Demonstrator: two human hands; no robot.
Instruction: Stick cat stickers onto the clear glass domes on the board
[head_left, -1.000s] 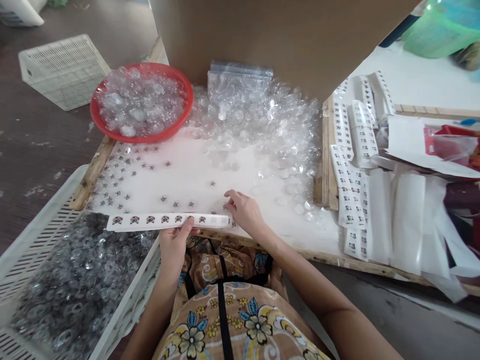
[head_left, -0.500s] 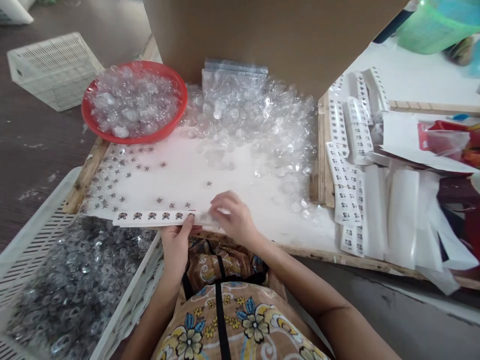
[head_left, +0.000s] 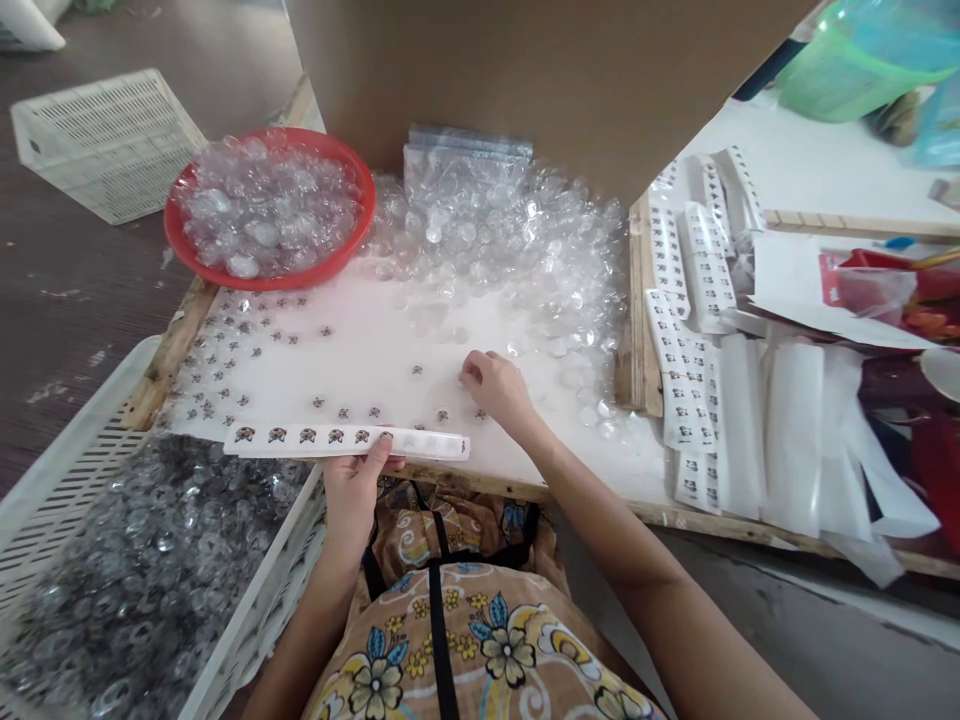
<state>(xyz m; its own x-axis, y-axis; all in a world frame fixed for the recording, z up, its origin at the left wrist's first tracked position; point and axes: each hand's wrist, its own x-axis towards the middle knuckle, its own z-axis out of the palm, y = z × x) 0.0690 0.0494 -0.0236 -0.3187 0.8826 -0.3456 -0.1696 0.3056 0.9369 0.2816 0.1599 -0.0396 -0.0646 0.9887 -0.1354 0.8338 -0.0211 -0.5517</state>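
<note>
My left hand (head_left: 361, 472) pinches a white sticker strip (head_left: 292, 437) at the table's front edge, thumb on top. Small animal-face stickers line the strip's left part, while its right end shows none. My right hand (head_left: 495, 385) is closed, its fingertips low over the white tabletop (head_left: 352, 340); what they hold, if anything, is too small to make out. Near it, a small clear piece with a face sticker (head_left: 442, 415) lies on the table. Several similar pieces are scattered at the left. Clear round pieces (head_left: 555, 250) are heaped along the back.
A red basin (head_left: 364, 235) full of clear pieces stands at the back left. Below left is a white crate (head_left: 255, 570) of clear pieces. Brown cardboard (head_left: 525, 80) rises behind. Beyond a wooden ledge (head_left: 641, 350) lie sticker sheets (head_left: 679, 370) and white backing paper (head_left: 795, 430).
My right hand has moved right and slightly up, away from the strip, uncovering its right end. Sticker-bearing pieces now show near my right hand. My left hand still holds the strip.
</note>
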